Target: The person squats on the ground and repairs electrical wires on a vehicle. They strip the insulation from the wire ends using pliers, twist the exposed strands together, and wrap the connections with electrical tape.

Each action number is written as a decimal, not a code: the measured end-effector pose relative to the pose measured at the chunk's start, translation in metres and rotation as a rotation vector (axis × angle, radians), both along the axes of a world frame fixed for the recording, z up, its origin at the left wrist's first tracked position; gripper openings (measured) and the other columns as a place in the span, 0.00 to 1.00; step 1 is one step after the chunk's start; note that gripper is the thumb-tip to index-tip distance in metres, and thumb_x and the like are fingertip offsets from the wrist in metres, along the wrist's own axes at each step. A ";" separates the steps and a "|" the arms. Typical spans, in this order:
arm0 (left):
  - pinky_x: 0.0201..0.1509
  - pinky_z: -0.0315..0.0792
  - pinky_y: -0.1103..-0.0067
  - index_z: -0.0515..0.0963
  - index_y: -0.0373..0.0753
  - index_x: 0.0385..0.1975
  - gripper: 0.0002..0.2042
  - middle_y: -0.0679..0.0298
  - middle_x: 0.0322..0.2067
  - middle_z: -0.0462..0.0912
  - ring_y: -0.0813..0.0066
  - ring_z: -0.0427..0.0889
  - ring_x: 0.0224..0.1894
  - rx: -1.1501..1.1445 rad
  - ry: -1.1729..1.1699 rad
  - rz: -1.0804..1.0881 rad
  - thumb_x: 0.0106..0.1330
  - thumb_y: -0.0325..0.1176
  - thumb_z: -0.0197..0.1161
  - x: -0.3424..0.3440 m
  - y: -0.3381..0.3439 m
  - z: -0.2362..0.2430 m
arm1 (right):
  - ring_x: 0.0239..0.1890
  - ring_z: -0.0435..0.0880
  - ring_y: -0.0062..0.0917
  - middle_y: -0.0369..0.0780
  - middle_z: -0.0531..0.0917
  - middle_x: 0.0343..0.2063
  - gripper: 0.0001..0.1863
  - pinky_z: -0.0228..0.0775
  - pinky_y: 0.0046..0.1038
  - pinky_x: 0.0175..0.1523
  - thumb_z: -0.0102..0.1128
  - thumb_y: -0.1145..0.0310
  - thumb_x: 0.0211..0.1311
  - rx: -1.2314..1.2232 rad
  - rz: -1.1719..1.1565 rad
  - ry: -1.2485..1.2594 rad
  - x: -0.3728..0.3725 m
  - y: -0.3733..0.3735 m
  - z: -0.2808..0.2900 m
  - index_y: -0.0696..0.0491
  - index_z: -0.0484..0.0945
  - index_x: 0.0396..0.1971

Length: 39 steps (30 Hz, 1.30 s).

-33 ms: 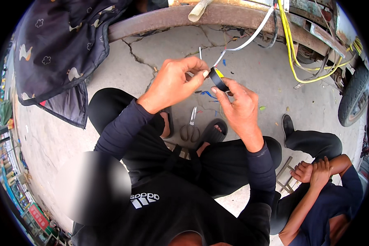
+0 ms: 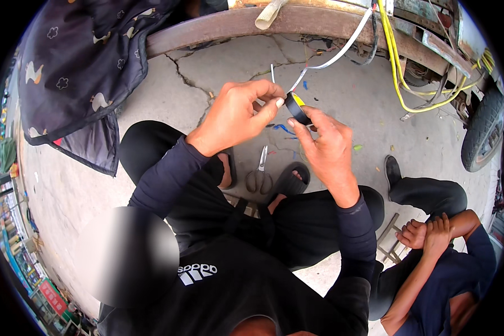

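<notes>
Almost nothing has moved since the earlier frame beyond a very slight leftward shift of the view. At upper centre, the left hand pinches the lower end of a white cable, its fingertips hiding the exact hold. Just beside it, the right hand grips a black tape roll between thumb and fingers. Taping the cable's end looks like the step in hand; the next move probably calls for passing the roll around it under light tension. Scissors lie below, near the frame's centre.
</notes>
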State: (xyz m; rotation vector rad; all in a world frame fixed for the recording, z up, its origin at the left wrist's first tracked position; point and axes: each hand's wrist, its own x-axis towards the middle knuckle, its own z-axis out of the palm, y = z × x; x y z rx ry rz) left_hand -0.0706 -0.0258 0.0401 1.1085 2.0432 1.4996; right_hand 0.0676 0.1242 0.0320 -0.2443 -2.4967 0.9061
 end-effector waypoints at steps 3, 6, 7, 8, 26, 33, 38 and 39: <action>0.34 0.80 0.78 0.81 0.32 0.37 0.07 0.57 0.33 0.86 0.68 0.86 0.30 0.035 0.283 -0.022 0.60 0.22 0.66 0.002 -0.002 -0.005 | 0.20 0.80 0.37 0.42 0.80 0.20 0.14 0.70 0.33 0.25 0.73 0.70 0.52 0.081 -0.007 -0.004 0.001 0.000 0.001 0.55 0.81 0.38; 0.33 0.79 0.77 0.81 0.33 0.36 0.06 0.58 0.31 0.86 0.67 0.86 0.29 -0.003 0.364 -0.030 0.59 0.22 0.67 0.002 -0.002 -0.005 | 0.20 0.80 0.37 0.41 0.80 0.20 0.15 0.70 0.33 0.26 0.73 0.70 0.52 0.137 -0.004 -0.019 0.002 0.001 0.000 0.55 0.81 0.39; 0.33 0.79 0.77 0.81 0.34 0.35 0.06 0.59 0.30 0.86 0.66 0.86 0.29 -0.004 0.369 -0.031 0.59 0.22 0.67 0.002 -0.002 -0.005 | 0.20 0.80 0.37 0.41 0.80 0.20 0.15 0.70 0.34 0.26 0.73 0.69 0.52 0.150 -0.002 -0.027 0.002 0.001 -0.001 0.54 0.81 0.39; 0.32 0.78 0.77 0.81 0.34 0.35 0.06 0.59 0.30 0.86 0.66 0.86 0.29 -0.004 0.375 -0.035 0.58 0.22 0.67 0.002 -0.001 -0.005 | 0.20 0.80 0.37 0.41 0.80 0.20 0.15 0.70 0.34 0.26 0.73 0.69 0.52 0.155 0.005 -0.030 0.003 0.002 0.000 0.55 0.81 0.39; 0.35 0.80 0.75 0.74 0.34 0.32 0.09 0.58 0.28 0.83 0.64 0.86 0.30 -0.057 0.387 -0.074 0.52 0.19 0.65 -0.002 0.001 -0.006 | 0.16 0.75 0.36 0.41 0.77 0.16 0.12 0.65 0.33 0.23 0.73 0.70 0.54 -0.078 0.079 -0.114 0.003 0.005 0.001 0.57 0.80 0.36; 0.38 0.78 0.79 0.75 0.31 0.35 0.03 0.63 0.32 0.83 0.76 0.84 0.34 -0.070 -0.303 -0.067 0.65 0.23 0.60 -0.001 -0.001 -0.011 | 0.17 0.77 0.36 0.43 0.79 0.18 0.13 0.66 0.32 0.24 0.73 0.71 0.53 -0.104 0.096 -0.082 0.005 0.006 0.005 0.57 0.81 0.37; 0.41 0.77 0.81 0.78 0.29 0.41 0.07 0.64 0.35 0.84 0.80 0.83 0.37 0.026 -0.444 -0.067 0.68 0.26 0.62 0.001 -0.001 -0.005 | 0.19 0.80 0.37 0.44 0.80 0.20 0.13 0.68 0.33 0.25 0.73 0.71 0.53 -0.031 0.063 -0.105 0.008 0.009 0.007 0.58 0.81 0.37; 0.40 0.78 0.81 0.79 0.29 0.42 0.08 0.63 0.35 0.85 0.80 0.83 0.37 0.003 -0.370 -0.073 0.68 0.26 0.63 0.002 0.000 -0.004 | 0.20 0.80 0.37 0.44 0.81 0.21 0.13 0.69 0.34 0.25 0.73 0.71 0.53 -0.029 0.062 -0.108 0.009 0.009 0.006 0.58 0.81 0.37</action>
